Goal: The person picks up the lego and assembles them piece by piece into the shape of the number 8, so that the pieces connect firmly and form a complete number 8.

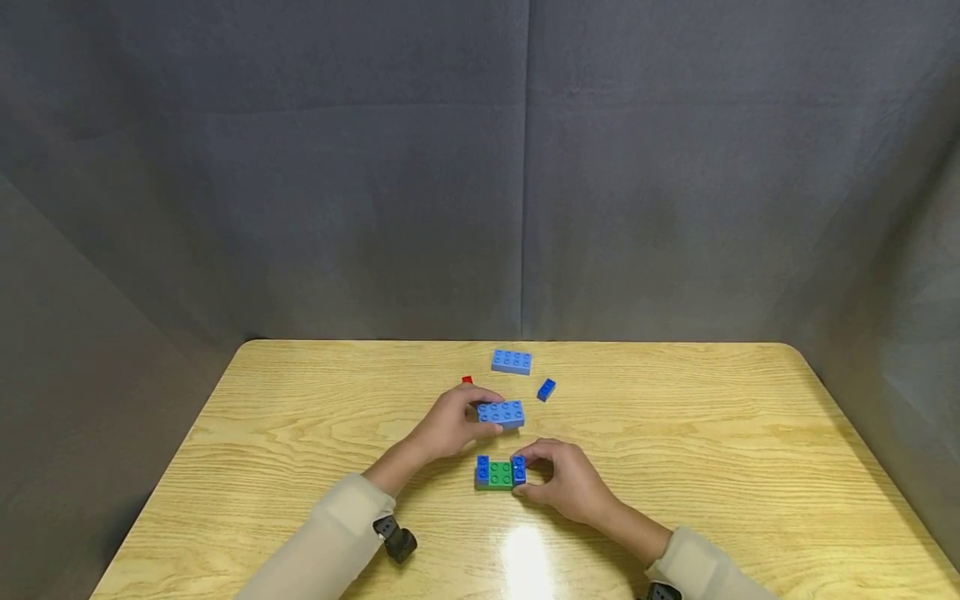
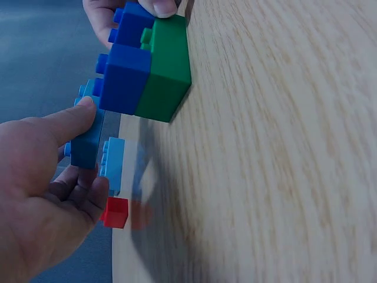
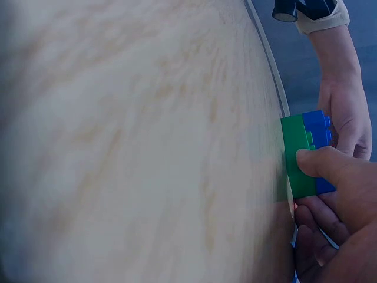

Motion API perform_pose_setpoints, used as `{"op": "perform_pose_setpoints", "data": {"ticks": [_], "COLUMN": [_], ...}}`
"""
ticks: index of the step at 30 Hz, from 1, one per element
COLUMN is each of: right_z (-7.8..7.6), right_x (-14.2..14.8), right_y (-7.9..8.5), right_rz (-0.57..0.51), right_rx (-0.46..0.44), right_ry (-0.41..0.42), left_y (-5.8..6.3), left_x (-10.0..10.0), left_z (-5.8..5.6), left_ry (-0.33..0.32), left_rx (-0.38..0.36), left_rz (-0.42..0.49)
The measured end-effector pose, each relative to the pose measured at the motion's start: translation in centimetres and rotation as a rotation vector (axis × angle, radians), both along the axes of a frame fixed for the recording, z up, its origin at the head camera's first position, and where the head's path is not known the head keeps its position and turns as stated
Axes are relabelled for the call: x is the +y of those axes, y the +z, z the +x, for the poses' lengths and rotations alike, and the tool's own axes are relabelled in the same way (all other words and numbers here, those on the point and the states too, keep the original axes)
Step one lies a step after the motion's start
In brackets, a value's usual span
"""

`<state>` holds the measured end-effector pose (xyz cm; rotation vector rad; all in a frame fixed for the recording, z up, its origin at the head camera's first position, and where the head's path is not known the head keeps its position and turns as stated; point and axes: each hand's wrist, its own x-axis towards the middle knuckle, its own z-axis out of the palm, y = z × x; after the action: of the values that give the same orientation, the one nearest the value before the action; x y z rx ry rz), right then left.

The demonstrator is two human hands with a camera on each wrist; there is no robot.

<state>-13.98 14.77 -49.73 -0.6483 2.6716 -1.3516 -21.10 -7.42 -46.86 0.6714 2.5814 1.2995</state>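
My left hand (image 1: 447, 423) pinches a light blue toy building brick (image 1: 501, 413) by its left end, thumb on the near side. Just nearer to me a green brick (image 1: 500, 476) sits on the table, carrying a small dark blue brick (image 1: 483, 468) on its left end and another dark blue brick (image 1: 519, 472) on its right end. At that right end my right hand (image 1: 567, 483) grips the stack; in the right wrist view its thumb presses the green brick (image 3: 294, 171). The left wrist view shows the held light blue brick (image 2: 87, 138) apart from the table.
Another light blue brick (image 1: 512, 362) lies near the back edge of the wooden table (image 1: 300, 417). A small dark blue brick (image 1: 546, 389) is right of it. Behind my left hand a red brick (image 1: 467, 380) shows partly. Grey curtains (image 1: 375, 208) surround the table.
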Motion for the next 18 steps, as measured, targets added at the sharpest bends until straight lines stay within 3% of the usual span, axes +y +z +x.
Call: {"op": "perform_pose_setpoints", "data": {"ticks": [12, 18], "right_z": [0.0, 0.0], "right_x": [0.0, 0.0], "right_y": [0.1, 0.1], "right_rz": [-0.003, -0.006], "right_rx": [-0.007, -0.006], "right_ry": [0.006, 0.009], "left_y": [1.0, 1.4], "left_x": [-1.1, -1.6], "left_z": [1.5, 2.5], "left_ry": [-0.033, -0.027], "left_rx": [0.050, 0.032], "left_rz": [0.051, 0.066]}}
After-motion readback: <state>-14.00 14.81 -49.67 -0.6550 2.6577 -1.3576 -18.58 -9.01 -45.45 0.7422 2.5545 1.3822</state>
